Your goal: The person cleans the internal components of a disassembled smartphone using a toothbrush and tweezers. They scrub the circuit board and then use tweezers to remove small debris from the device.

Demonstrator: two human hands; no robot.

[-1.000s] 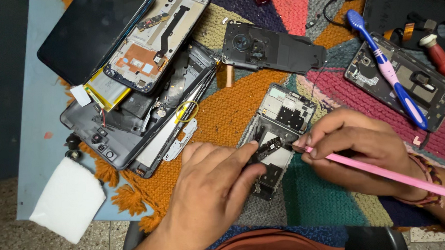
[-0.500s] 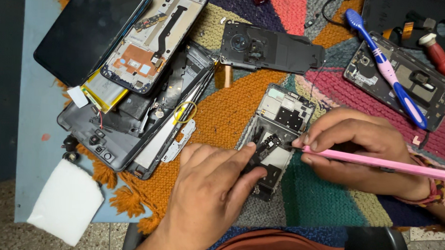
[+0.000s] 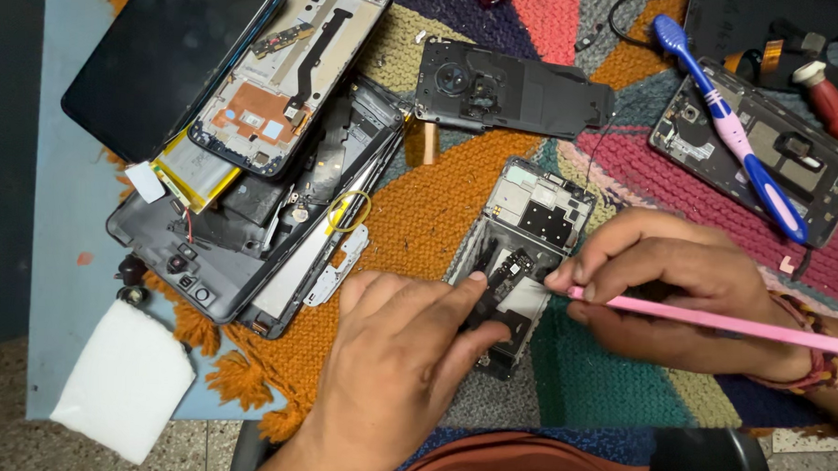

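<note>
i see my left hand [image 3: 392, 355] lying flat on the opened phone frame [image 3: 520, 258], fingertips pressed on its near half, gripping nothing. my right hand [image 3: 686, 287] pinches a thin pink tool [image 3: 713, 320] like a pen, its tip at the frame's middle. the frame sits near the centre of the woven mat [image 3: 439, 199], tilted. to the far left lies a pile of phone parts [image 3: 254, 165]; far right a blue and pink toothbrush [image 3: 729, 126] rests on another phone body [image 3: 793, 156]. a white pad [image 3: 121, 378] sits near left.
</note>
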